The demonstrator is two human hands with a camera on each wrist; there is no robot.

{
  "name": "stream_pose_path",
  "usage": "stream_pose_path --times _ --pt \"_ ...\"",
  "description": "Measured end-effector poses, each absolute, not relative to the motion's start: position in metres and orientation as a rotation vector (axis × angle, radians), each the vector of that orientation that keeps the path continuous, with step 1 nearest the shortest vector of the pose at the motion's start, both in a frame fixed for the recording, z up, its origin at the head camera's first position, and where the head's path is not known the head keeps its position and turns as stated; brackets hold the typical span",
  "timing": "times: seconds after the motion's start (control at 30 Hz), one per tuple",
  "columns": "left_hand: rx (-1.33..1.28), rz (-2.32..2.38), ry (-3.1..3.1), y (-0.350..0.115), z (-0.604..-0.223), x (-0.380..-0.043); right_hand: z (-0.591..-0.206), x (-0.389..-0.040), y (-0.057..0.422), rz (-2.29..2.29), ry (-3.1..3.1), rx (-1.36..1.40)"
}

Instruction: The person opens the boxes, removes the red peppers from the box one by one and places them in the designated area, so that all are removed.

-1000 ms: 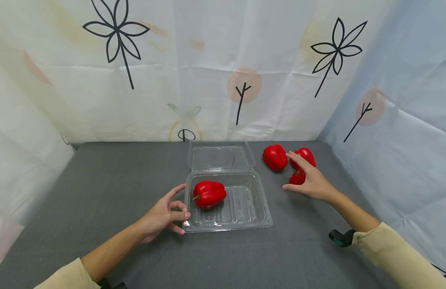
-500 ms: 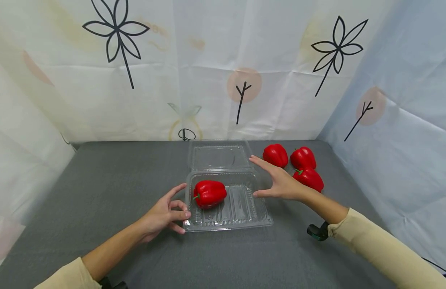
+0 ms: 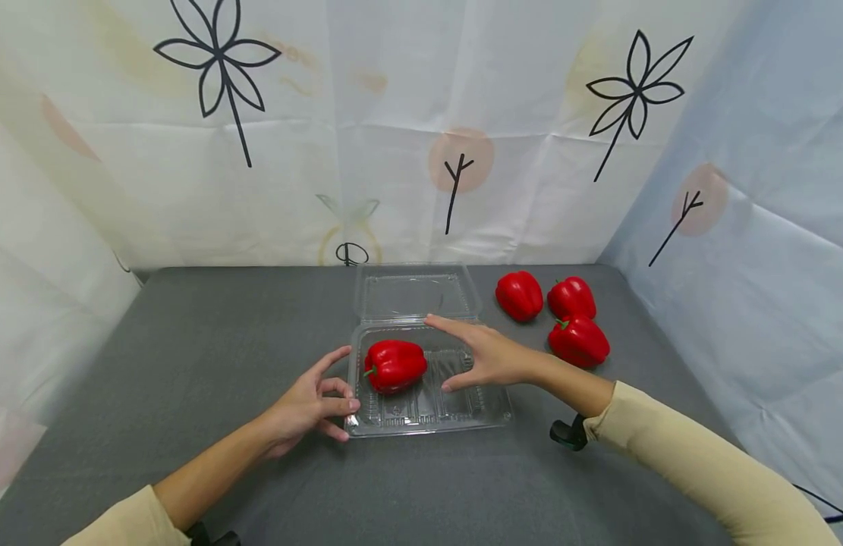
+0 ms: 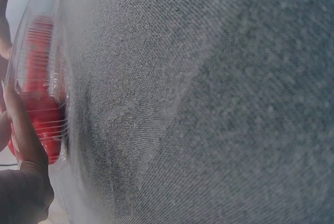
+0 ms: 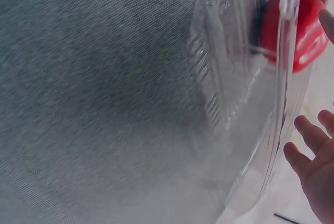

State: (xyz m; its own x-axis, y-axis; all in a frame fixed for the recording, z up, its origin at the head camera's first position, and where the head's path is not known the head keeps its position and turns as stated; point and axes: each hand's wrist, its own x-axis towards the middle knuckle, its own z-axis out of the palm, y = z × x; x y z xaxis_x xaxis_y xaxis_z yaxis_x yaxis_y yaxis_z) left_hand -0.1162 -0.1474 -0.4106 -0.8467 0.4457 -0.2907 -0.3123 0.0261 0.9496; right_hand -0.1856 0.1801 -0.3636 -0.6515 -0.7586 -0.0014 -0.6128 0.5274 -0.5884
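A clear plastic clamshell container (image 3: 455,421) lies unfolded on the grey table, its lid laid back behind the tray. In the left part of the tray rests a red bell pepper (image 3: 396,366), its green stem facing left. My left hand (image 3: 312,409) holds the tray's left rim with thumb and fingers. Over the tray's right half hovers my right hand (image 3: 492,356), thumb and fingers spread apart, nothing between them. The right wrist view shows the fingers (image 5: 308,135) of this hand beside the rim, apart from the pepper.
Three more red bell peppers lie at the back right: one pepper (image 3: 520,296) nearest the lid, another pepper (image 3: 571,298) to its right, and a pepper (image 3: 580,341) in front of that. A printed white cloth (image 3: 407,152) hangs behind the table (image 3: 223,349).
My right hand has moved left from the peppers at the back right to above the tray, staying empty. The left hand and the pepper in the tray have kept their places.
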Motion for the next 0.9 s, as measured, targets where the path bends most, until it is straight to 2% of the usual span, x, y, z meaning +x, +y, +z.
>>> stream_pose_path --times 0.5,0.9 --pt "0.079 1.84 1.806 -0.145 -0.407 -0.118 -0.367 -0.187 0.133 -0.734 2.402 -1.227" --pt "0.126 1.865 1.774 -0.147 -0.408 -0.118 -0.369 -0.19 0.119 -0.664 2.391 -1.25"
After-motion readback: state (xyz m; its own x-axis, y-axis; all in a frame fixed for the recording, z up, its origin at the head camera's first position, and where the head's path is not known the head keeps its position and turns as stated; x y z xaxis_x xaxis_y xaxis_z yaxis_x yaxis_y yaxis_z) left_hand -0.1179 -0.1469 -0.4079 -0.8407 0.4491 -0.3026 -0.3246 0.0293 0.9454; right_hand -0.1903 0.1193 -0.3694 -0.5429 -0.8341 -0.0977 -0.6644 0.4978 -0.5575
